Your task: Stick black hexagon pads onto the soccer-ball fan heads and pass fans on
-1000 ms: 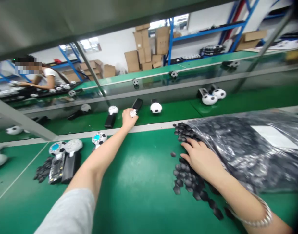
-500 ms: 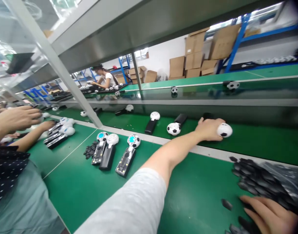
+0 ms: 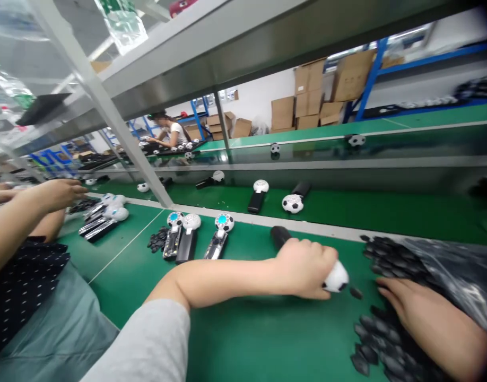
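Observation:
My left hand (image 3: 307,268) is wrapped around a handheld device with a soccer-ball head (image 3: 337,277) and a black handle (image 3: 280,236). The device is held low over the green workbench (image 3: 235,334), its white-and-black ball pointing right. My right hand (image 3: 422,313) reaches in from the right among small black pieces (image 3: 381,337), fingers stretched and slightly apart. I see nothing held in them, though their undersides are hidden. One loose black piece (image 3: 355,292) lies between the ball and my right fingers. Another pile of black pieces (image 3: 398,260) lies beside a clear plastic bag (image 3: 454,276).
Similar devices (image 3: 217,239), some with clear handle fronts, lie on the bench to the left. Behind a pale rail, more devices (image 3: 293,203) lie on the dark green belt (image 3: 366,209). A metal post (image 3: 120,127) rises at left, near a co-worker's arm (image 3: 40,204).
My left hand has brought the device back from the belt to above the bench. My right hand has shifted up a little among the black pieces. The view has shifted slightly.

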Demonstrator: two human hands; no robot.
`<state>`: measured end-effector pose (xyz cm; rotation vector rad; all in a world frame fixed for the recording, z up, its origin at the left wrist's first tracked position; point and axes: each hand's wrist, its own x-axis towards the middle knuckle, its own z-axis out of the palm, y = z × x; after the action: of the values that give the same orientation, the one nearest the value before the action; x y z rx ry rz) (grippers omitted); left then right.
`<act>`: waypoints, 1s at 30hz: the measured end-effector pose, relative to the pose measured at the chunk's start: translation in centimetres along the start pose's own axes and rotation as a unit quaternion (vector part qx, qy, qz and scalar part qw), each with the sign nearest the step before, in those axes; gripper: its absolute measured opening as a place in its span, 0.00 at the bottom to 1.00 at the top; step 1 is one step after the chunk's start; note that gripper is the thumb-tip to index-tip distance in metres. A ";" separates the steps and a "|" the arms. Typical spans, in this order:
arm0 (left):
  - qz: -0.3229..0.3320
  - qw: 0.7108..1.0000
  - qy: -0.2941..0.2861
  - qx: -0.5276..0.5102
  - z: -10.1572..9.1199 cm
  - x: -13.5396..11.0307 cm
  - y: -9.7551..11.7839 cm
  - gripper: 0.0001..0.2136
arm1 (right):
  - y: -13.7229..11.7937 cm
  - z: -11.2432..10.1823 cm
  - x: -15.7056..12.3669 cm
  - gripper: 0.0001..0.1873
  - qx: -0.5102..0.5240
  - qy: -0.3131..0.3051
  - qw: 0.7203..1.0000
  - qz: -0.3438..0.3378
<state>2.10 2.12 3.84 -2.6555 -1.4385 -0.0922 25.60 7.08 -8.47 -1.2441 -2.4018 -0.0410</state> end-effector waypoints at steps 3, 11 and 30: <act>0.005 0.999 -0.016 -0.033 2.0 -1.9 0.1 0.28 | -1.9 -2.4 0.5 0.17 -0.049 -0.045 0.997 0.028; 0.137 0.987 -0.036 -0.074 2.6 -3.8 -1.8 0.33 | -3.6 -5.1 1.2 0.17 -0.054 -0.123 0.983 0.123; -0.060 0.987 -0.069 -0.132 3.7 -2.8 -0.9 0.32 | -4.9 -6.9 1.5 0.14 -0.029 -0.097 0.983 0.150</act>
<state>-0.18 0.81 -0.03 -2.8282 -1.7428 -0.1180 23.51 3.83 -0.82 -1.6957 -2.3568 0.1068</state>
